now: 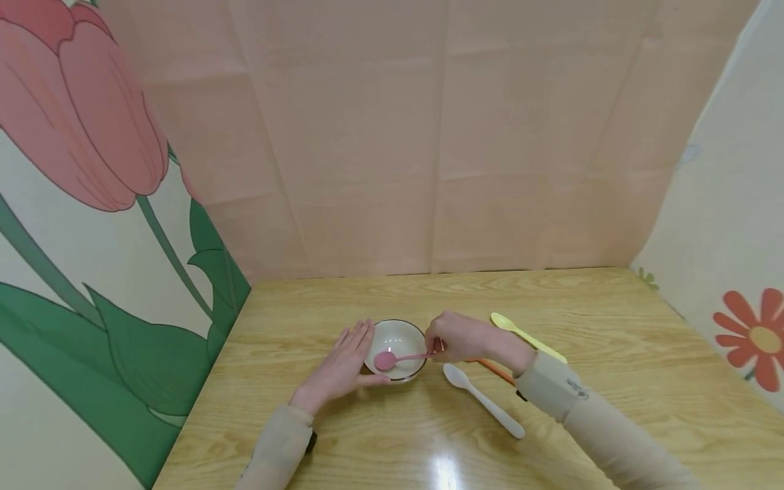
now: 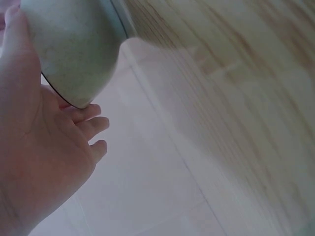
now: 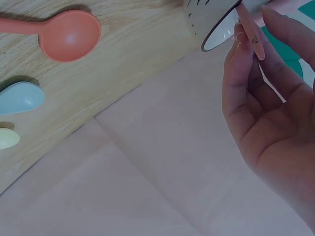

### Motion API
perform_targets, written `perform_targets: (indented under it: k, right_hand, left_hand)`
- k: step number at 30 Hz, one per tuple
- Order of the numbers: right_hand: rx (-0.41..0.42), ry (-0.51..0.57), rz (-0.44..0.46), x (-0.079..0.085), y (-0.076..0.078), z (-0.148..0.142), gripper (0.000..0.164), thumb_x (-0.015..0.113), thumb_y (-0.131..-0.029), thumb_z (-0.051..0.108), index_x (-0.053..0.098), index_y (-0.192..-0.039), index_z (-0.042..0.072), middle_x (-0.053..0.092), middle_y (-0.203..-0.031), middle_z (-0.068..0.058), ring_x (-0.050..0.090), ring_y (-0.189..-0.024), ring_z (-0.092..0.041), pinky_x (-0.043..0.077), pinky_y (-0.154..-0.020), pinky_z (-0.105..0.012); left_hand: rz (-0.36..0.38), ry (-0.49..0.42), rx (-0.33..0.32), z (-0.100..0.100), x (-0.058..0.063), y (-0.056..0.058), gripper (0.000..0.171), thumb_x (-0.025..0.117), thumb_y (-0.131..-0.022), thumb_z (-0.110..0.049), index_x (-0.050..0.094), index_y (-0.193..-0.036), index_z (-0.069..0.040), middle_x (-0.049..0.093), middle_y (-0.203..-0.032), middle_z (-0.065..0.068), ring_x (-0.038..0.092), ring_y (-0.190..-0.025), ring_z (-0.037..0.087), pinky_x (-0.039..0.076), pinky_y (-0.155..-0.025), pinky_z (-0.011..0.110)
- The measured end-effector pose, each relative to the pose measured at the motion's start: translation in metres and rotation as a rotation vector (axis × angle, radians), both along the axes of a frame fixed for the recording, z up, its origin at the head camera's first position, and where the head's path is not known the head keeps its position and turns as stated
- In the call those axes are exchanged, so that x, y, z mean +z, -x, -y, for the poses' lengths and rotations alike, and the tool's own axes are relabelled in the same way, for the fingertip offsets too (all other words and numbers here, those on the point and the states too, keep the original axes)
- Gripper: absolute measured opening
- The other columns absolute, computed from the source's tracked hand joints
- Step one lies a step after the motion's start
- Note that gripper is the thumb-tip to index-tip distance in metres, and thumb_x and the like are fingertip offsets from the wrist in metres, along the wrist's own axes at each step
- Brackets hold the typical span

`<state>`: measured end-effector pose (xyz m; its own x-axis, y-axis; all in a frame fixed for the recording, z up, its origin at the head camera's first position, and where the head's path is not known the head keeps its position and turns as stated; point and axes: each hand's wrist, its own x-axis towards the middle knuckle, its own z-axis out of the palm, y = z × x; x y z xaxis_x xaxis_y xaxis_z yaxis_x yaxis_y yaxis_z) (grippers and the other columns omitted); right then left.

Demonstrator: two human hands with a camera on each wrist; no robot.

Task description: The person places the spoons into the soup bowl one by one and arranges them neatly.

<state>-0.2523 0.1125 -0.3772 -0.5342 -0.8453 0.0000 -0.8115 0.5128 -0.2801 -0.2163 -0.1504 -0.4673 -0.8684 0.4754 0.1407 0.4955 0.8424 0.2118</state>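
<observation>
A white bowl (image 1: pixel 395 333) with a dark rim stands on the table. My left hand (image 1: pixel 339 367) holds its left side, fingers along the far rim and thumb at the near rim. In the left wrist view the bowl's pale outer wall (image 2: pixel 74 49) lies between thumb and fingers. My right hand (image 1: pixel 461 337) pinches the handle end of a pink spoon (image 1: pixel 385 361) at the bowl's right rim. The spoon's round head is over the bowl's inside; whether it touches the bottom I cannot tell. In the right wrist view the handle tip (image 3: pixel 253 37) shows between thumb and fingers.
Right of the bowl lie a white spoon (image 1: pixel 484 401), an orange spoon (image 3: pixel 71 34) and a yellow spoon (image 1: pixel 527 337). A pale blue spoon (image 3: pixel 22 98) appears only in the right wrist view. Pink cloth (image 1: pixel 429 170) hangs behind the wooden table (image 1: pixel 275 313).
</observation>
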Motion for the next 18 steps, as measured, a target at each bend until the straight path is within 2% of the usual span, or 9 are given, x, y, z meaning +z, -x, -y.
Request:
perform_targets:
  k: [9, 18]
  right_hand:
    - [-0.008, 0.030, -0.021, 0.002, 0.001, -0.004, 0.008, 0.072, -0.081, 0.017, 0.068, -0.075, 0.014, 0.063, -0.069, 0.006, 0.052, -0.062, 0.001, 0.044, -0.056, -0.010]
    - [-0.083, 0.030, 0.019, 0.012, 0.000, -0.019, 0.004, 0.071, -0.081, 0.012, 0.069, -0.083, 0.009, 0.064, -0.077, 0.002, 0.054, -0.065, -0.002, 0.046, -0.058, -0.013]
  left_hand:
    - [0.017, -0.001, 0.013, 0.000, 0.000, 0.000, 0.115, 0.038, -0.073, -0.082, 0.010, -0.150, -0.001, 0.006, -0.158, 0.012, 0.010, -0.147, 0.026, 0.010, -0.122, 0.046]
    - [0.013, -0.012, -0.003, 0.000, 0.002, -0.001, 0.114, 0.040, -0.074, -0.081, 0.012, -0.149, 0.000, 0.008, -0.158, 0.014, 0.013, -0.147, 0.030, 0.012, -0.121, 0.048]
